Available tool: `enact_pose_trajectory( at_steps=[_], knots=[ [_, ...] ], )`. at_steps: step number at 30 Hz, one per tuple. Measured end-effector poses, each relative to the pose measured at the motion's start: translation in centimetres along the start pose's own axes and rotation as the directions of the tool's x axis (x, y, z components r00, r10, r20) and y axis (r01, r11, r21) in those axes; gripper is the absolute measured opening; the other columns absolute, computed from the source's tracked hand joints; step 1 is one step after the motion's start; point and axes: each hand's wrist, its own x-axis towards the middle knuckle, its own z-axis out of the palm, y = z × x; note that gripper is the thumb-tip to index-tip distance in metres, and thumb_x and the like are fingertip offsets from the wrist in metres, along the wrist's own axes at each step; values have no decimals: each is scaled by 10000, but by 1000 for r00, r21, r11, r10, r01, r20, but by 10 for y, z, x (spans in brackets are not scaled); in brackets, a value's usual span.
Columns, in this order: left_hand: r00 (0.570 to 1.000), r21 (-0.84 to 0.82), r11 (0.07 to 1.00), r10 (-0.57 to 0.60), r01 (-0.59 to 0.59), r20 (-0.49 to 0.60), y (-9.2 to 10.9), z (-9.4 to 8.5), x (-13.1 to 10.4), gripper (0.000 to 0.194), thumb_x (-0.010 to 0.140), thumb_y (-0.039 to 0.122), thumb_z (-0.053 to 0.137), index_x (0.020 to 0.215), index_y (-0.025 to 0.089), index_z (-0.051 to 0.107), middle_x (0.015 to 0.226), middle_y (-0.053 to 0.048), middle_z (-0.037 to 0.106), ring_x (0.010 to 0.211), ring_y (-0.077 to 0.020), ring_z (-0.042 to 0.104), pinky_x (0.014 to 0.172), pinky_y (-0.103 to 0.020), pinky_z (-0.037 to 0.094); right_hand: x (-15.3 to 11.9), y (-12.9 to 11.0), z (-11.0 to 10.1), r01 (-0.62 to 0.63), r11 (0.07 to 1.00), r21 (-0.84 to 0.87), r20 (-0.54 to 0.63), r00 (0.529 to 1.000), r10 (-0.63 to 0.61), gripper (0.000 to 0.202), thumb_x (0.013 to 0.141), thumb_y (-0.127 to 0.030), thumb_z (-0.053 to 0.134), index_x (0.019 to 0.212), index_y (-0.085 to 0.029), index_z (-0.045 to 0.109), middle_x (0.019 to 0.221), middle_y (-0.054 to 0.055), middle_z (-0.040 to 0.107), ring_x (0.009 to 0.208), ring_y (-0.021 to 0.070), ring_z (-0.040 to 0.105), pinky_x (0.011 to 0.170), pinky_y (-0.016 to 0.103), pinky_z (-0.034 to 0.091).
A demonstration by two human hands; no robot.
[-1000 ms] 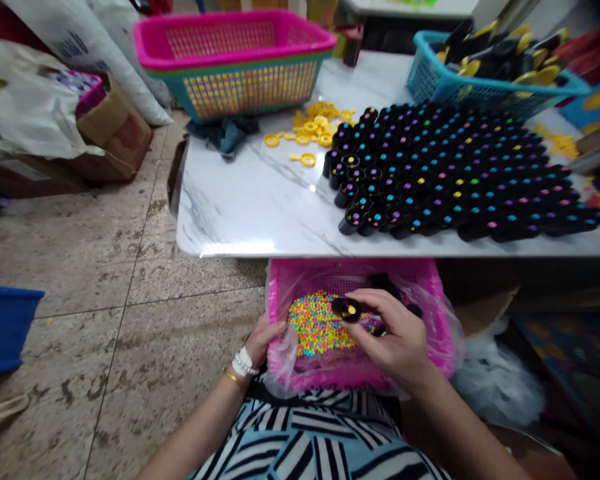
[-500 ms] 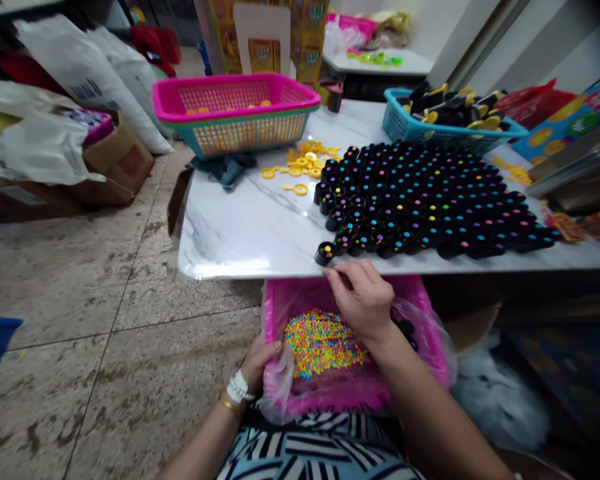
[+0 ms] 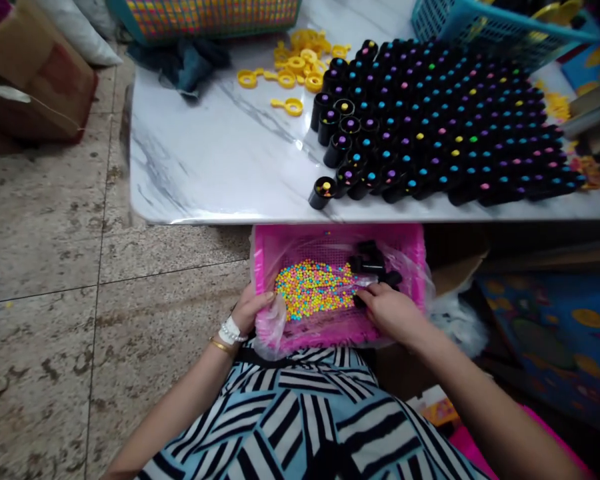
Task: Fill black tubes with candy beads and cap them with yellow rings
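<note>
My left hand (image 3: 250, 308) grips the left rim of a pink plastic basket (image 3: 263, 257) lined with clear film. Inside the basket lies a layer of small colored beads (image 3: 313, 290), mostly yellow, pink and blue. Several black cups (image 3: 373, 263) lie at its back right. My right hand (image 3: 391, 310) is down in the basket, its fingers closed around a black cup (image 3: 360, 301) at the right edge of the beads; the fingers partly hide it. On the table edge above, a black cup (image 3: 323, 191) with a yellow peg in its center stands upright beside the rows.
Dense rows of upright black cups (image 3: 430, 127) with colored centers cover the right of the white table (image 3: 200, 160). Yellow ring-shaped pieces (image 3: 300, 63) and a dark cloth (image 3: 187, 63) lie behind. Teal baskets (image 3: 500, 33) stand at the back; a cardboard box (image 3: 55, 73) is on the floor.
My right hand has dropped from beside the cup at the table edge into the basket and now holds a black cup. The view has tilted down. My left hand stays on the rim.
</note>
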Motion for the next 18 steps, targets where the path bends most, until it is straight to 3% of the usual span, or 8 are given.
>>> enact_pose_trajectory(
  at_steps=[5,9,11,13,16,18],
  knots=[
    [1000,34,999,8,-8,-6,-3,-3,1,437,671,410,749,1046,187,716,938,-60,733,966,-292,649,873,-387,483,15,-14,-3,16,1000,23,-79,997,-15,267,870,-132,489,1080,-162,650,1050,133,652,965,246,606,800,323,478],
    [1000,28,1000,10,-10,9,-3,-3,0,500,679,416,747,1122,191,695,991,-72,734,988,-300,642,848,-385,491,19,-9,-4,106,994,16,-42,994,-105,211,865,-115,500,997,-157,658,1011,121,664,970,246,603,838,333,467],
    [1000,15,1000,-4,4,3,-4,-4,1,511,684,414,748,1142,195,689,983,-72,734,958,-290,646,827,-379,493,20,-7,-7,124,991,56,-39,992,-122,174,863,-166,543,1006,-153,641,1006,111,660,971,237,607,839,318,469],
    [1000,3,1000,-18,18,3,-6,-5,1,484,688,404,748,1122,197,695,961,-66,732,919,-275,649,803,-368,493,21,-9,-12,67,995,69,-68,996,-62,219,870,-254,573,1058,-152,619,1028,114,639,929,234,614,788,313,484],
    [1000,-1,1000,-22,22,-8,-7,-5,1,474,678,396,748,1094,175,697,951,-64,720,896,-261,644,801,-358,492,30,-26,-20,-36,999,-12,-122,992,34,202,909,-226,512,1067,-173,626,1096,151,598,880,244,606,666,310,489],
    [1000,-7,1000,-25,25,-16,-6,-3,1,498,670,401,747,1101,158,688,948,-63,711,886,-253,641,810,-357,492,39,-45,-20,28,999,-40,-138,990,-33,223,910,-152,478,1056,-196,642,1126,165,595,948,266,589,655,304,495]
  ],
)
